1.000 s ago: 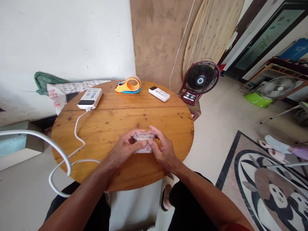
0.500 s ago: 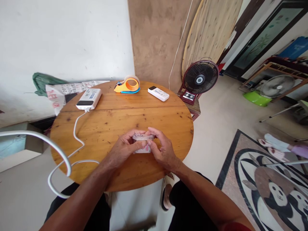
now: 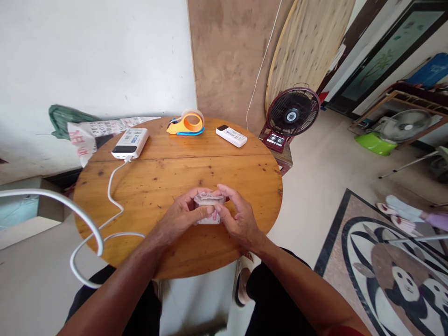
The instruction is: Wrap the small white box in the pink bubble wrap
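Near the front of the round wooden table [image 3: 140,200], a small whitish packet [image 3: 209,217] with pink print and a crumpled, see-through top stands between my hands. My left hand [image 3: 185,208] grips its left side, thumb across the front and fingers behind. On the other side, my right hand [image 3: 238,215] has its thumb pressed on the packet's front, near the left thumb. The right index finger reaches over the top edge. What the packet contains cannot be made out.
At the table's back are an orange tape dispenser [image 3: 182,126], a white power bank [image 3: 231,136] and a larger power bank [image 3: 135,140] with a white cable [image 3: 111,186] looping off the left edge. A dark red fan [image 3: 293,114] stands at the right.
The packet's crumpled top stands slightly more raised and spread between my fingers. Both hands stay in nearly the same place; the view has shifted very slightly.
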The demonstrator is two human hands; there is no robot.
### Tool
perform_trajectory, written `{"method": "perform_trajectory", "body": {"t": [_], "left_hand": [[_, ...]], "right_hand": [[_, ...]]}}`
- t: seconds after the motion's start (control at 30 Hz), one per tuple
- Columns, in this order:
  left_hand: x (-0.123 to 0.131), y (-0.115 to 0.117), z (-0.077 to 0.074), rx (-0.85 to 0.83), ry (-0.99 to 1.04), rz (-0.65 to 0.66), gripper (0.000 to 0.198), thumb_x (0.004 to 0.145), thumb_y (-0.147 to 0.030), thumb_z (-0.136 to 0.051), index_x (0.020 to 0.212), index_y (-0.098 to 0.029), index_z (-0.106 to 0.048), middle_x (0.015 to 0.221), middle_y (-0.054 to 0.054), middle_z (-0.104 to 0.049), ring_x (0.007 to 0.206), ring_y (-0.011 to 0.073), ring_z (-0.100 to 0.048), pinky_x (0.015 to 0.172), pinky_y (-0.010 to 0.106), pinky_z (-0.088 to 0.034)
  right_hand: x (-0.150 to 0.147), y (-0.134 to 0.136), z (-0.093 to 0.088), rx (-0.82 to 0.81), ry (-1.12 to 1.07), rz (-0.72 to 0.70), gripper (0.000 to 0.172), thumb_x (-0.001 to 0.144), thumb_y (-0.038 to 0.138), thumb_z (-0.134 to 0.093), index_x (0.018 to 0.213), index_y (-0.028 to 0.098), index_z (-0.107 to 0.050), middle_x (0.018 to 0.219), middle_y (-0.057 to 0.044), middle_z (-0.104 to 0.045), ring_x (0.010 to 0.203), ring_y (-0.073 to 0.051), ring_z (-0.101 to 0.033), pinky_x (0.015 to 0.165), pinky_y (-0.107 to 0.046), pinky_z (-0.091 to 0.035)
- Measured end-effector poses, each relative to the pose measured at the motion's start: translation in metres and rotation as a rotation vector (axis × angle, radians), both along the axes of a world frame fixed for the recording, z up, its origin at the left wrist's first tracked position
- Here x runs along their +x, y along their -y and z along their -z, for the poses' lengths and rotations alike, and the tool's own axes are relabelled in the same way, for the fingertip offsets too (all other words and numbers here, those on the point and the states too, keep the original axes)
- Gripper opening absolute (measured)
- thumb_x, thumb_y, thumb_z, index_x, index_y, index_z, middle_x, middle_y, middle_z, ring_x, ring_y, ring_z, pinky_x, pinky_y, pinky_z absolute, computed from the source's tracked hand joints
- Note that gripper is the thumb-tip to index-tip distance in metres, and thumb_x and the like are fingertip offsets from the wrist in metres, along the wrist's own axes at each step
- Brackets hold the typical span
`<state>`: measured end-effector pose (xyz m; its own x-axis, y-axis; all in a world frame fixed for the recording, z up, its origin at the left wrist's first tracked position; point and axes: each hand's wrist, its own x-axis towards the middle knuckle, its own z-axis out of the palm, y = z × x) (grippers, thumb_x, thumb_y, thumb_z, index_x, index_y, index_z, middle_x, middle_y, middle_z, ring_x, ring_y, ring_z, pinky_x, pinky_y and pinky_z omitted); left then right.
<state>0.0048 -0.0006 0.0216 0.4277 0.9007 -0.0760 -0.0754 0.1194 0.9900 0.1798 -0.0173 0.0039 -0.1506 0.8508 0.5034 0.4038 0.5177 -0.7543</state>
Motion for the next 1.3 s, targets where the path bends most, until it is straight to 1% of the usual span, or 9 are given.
{"method": "perform_trajectory", "body": {"t": [0.2, 0.37, 0.47, 0.6, 0.7, 0.87, 1.0, 1.17, 1.3], "left_hand": [[0.000, 0.000, 0.002, -0.007, 0.020, -0.019, 0.042, 0.075, -0.037, -0.072, 0.110, -0.017, -0.062, 0.105, 0.008, -0.069, 0.094, 0.0222, -0.063, 0.080, 0.030, -0.048], [0.001, -0.001, 0.008, -0.037, 0.035, -0.025, 0.043, 0.072, -0.035, -0.076, 0.109, -0.017, -0.061, 0.098, 0.004, -0.067, 0.084, 0.0168, -0.061, 0.077, 0.028, -0.048], [0.002, -0.002, 0.011, -0.036, 0.053, -0.010, 0.042, 0.073, -0.033, -0.076, 0.109, -0.018, -0.060, 0.096, 0.003, -0.067, 0.084, 0.0156, -0.060, 0.077, 0.027, -0.047], [0.003, -0.002, 0.013, 0.012, 0.031, 0.020, 0.040, 0.075, -0.033, -0.075, 0.109, -0.019, -0.061, 0.095, 0.002, -0.066, 0.084, 0.0155, -0.060, 0.078, 0.027, -0.047], [0.003, -0.001, 0.013, 0.059, -0.012, 0.006, 0.038, 0.076, -0.032, -0.073, 0.110, -0.019, -0.061, 0.096, 0.002, -0.066, 0.086, 0.0161, -0.059, 0.079, 0.028, -0.047], [0.004, 0.001, 0.010, 0.085, -0.060, 0.008, 0.035, 0.078, -0.032, -0.070, 0.108, -0.017, -0.061, 0.094, 0.003, -0.066, 0.085, 0.0171, -0.060, 0.078, 0.028, -0.046], [0.005, 0.000, 0.009, 0.092, -0.088, 0.000, 0.035, 0.078, -0.033, -0.069, 0.107, -0.016, -0.060, 0.092, 0.002, -0.064, 0.084, 0.0167, -0.058, 0.078, 0.028, -0.046], [0.005, -0.001, 0.014, 0.123, -0.127, -0.004, 0.036, 0.078, -0.035, -0.069, 0.106, -0.016, -0.059, 0.091, 0.002, -0.063, 0.083, 0.0165, -0.056, 0.078, 0.029, -0.045], [0.005, -0.001, 0.017, 0.108, -0.154, -0.028, 0.040, 0.077, -0.037, -0.069, 0.109, -0.016, -0.058, 0.092, 0.002, -0.063, 0.084, 0.0175, -0.057, 0.079, 0.029, -0.046]], "right_hand": [[0.002, 0.002, -0.006, -0.086, -0.085, -0.046, 0.039, 0.089, 0.025, -0.055, 0.128, 0.023, -0.050, 0.117, -0.007, -0.064, 0.107, -0.019, -0.061, 0.094, -0.036, -0.049], [0.005, -0.001, -0.008, -0.041, -0.080, -0.025, 0.042, 0.086, 0.023, -0.057, 0.127, 0.024, -0.050, 0.114, -0.007, -0.066, 0.105, -0.019, -0.061, 0.093, -0.037, -0.048], [0.007, -0.003, -0.009, -0.013, -0.050, 0.001, 0.042, 0.082, 0.020, -0.061, 0.123, 0.024, -0.052, 0.112, -0.006, -0.067, 0.104, -0.019, -0.061, 0.093, -0.037, -0.047], [0.008, -0.005, -0.012, 0.001, -0.007, -0.015, 0.033, 0.081, 0.018, -0.062, 0.113, 0.024, -0.058, 0.108, -0.004, -0.068, 0.102, -0.018, -0.062, 0.092, -0.035, -0.047], [0.008, -0.006, -0.014, 0.018, 0.025, -0.036, 0.026, 0.081, 0.015, -0.062, 0.106, 0.023, -0.062, 0.105, -0.004, -0.068, 0.099, -0.018, -0.063, 0.089, -0.032, -0.049], [0.008, -0.005, -0.014, 0.023, 0.037, -0.066, 0.018, 0.086, 0.016, -0.059, 0.102, 0.023, -0.063, 0.097, -0.003, -0.069, 0.090, -0.016, -0.064, 0.082, -0.030, -0.050], [0.008, -0.006, -0.011, 0.042, 0.046, -0.063, 0.012, 0.090, 0.019, -0.057, 0.098, 0.022, -0.065, 0.094, -0.003, -0.069, 0.087, -0.016, -0.064, 0.081, -0.030, -0.050], [0.007, -0.008, -0.010, 0.092, 0.054, -0.068, 0.014, 0.091, 0.018, -0.054, 0.092, 0.021, -0.067, 0.092, -0.004, -0.070, 0.085, -0.015, -0.065, 0.079, -0.028, -0.051], [0.005, -0.007, -0.010, 0.100, 0.079, -0.049, 0.016, 0.092, 0.018, -0.054, 0.091, 0.022, -0.069, 0.091, -0.004, -0.070, 0.083, -0.014, -0.065, 0.077, -0.027, -0.051]]}}
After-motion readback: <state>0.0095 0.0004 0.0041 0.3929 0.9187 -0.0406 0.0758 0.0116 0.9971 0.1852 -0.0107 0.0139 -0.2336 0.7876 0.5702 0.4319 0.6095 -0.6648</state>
